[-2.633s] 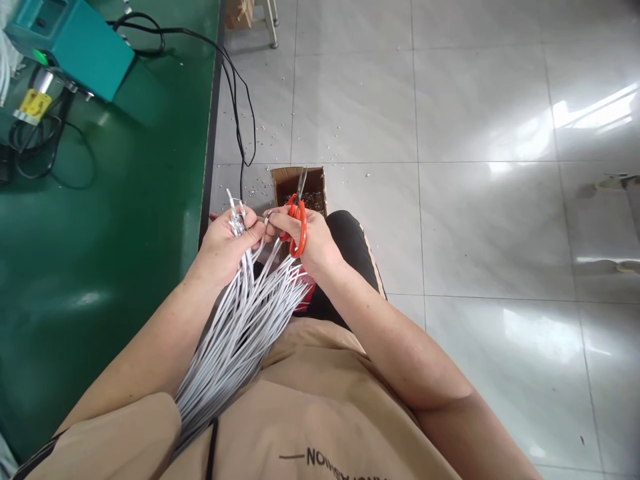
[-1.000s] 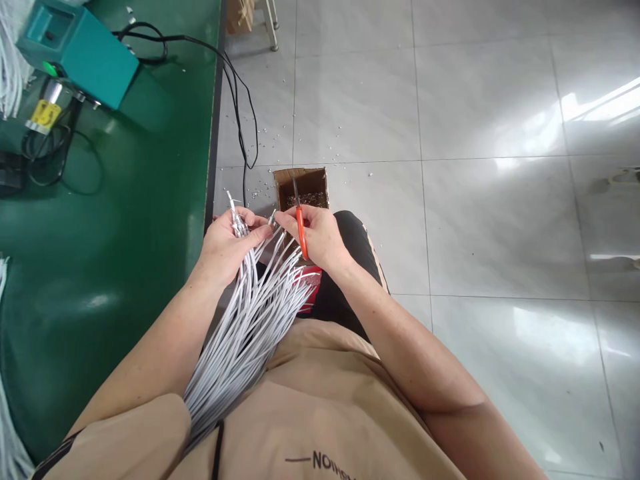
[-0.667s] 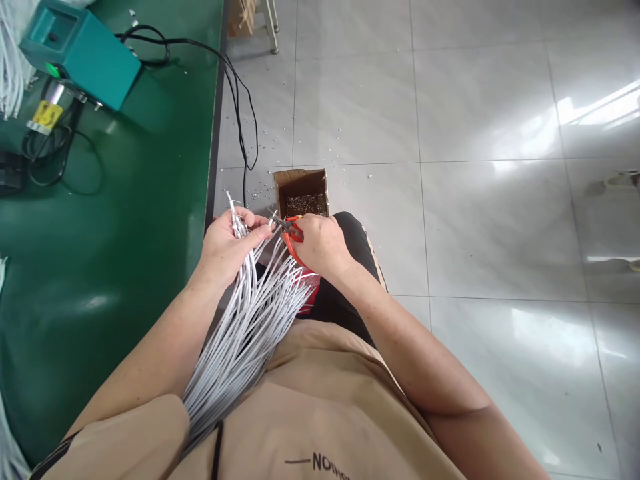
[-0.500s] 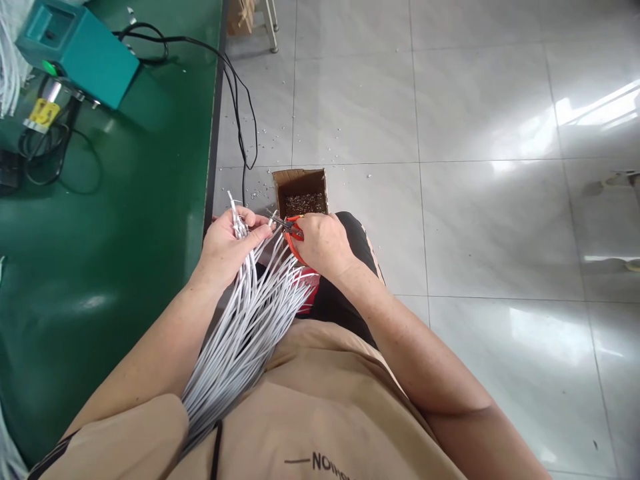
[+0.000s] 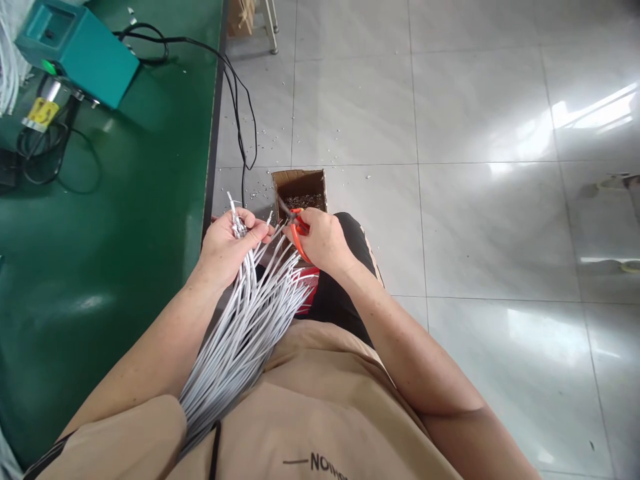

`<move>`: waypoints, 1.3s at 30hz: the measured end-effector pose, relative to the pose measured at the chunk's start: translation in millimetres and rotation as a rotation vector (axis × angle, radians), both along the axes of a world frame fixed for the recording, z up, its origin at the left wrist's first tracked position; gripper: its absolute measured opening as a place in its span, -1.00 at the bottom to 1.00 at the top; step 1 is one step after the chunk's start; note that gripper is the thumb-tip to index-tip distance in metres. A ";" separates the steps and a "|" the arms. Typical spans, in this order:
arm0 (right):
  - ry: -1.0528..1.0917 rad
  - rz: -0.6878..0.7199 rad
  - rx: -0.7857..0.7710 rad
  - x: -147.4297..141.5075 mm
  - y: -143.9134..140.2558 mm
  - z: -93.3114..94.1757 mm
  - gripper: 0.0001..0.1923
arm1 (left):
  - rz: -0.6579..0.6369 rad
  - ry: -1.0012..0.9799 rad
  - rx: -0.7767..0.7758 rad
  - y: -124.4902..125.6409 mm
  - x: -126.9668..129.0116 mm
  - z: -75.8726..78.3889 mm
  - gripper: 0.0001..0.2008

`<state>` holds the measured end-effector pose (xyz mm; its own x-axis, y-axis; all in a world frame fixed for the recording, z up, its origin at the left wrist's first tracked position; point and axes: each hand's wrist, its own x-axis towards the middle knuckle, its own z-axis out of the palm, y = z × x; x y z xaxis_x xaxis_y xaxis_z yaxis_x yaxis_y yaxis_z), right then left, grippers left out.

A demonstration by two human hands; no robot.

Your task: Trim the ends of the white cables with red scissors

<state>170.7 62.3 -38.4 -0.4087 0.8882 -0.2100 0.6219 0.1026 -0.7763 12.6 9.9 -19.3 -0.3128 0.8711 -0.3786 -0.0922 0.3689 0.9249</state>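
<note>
Gripping a thick bundle of white wires [image 5: 240,320], the left hand [image 5: 227,243] is curling its fingers around the upper ends, with the thumb and forefinger pinching a few of the metal-tipped ends just beside the right hand. The wires are fanning out from that grip, running down across the lap and lying against the beige shirt [image 5: 320,413] between the two forearms. The right hand [image 5: 320,240] is closing around a pair of orange-handled scissors [image 5: 299,230], its fingers wrapped through the handles; the short blades are pointing up and left, away from the body, toward the wire ends, with their tips just beside them. Whether the blades are apart or together is too small to tell. Just beyond both hands, a small cardboard box [image 5: 299,181] is sitting on the grey tiled floor [image 5: 450,133], holding a heap of tiny metal bits, with more bits scattered on the tiles around it. To the left, a green table [image 5: 110,220] is carrying a teal machine [image 5: 75,50] and black cables [image 5: 235,87] that are hanging over its edge.
</note>
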 end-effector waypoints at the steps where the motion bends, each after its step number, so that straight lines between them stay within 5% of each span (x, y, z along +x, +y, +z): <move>1: 0.130 -0.063 -0.083 -1.3 0.5 1.0 -0.78 | -0.002 0.010 0.010 -0.2 -0.3 -1.0 -0.66; 5: 0.542 -0.187 -0.345 -8.7 1.1 5.9 -0.77 | -0.006 0.071 0.040 -1.1 -2.0 -4.9 -0.64; 16: 0.807 -0.268 -0.602 -14.4 -2.0 8.2 -0.85 | -0.065 -0.144 -0.047 0.3 0.5 3.7 -0.65; 24: 0.700 -0.310 -0.442 -14.1 -5.5 9.5 -0.84 | 0.051 -0.086 -0.069 2.3 1.4 2.9 -0.55; 32: 0.712 -0.236 -0.378 -16.6 -5.4 -1.5 -0.78 | -0.045 -0.255 -0.095 3.5 -3.5 6.2 -0.58; 35: 0.519 -0.182 -0.122 -11.6 -2.9 -11.6 -0.84 | -0.051 -0.265 -0.108 2.8 -8.6 4.2 -0.63; 39: 0.192 -0.285 0.200 -6.0 -2.7 -13.3 -0.85 | -0.103 -0.240 -0.125 1.2 -11.2 3.2 -0.65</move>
<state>164.7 59.6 -51.7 -0.1549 0.9873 0.0351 0.4924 0.1079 -0.8636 1.5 11.0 -16.1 -0.1137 0.8356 -0.5374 -0.2594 0.4972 0.8279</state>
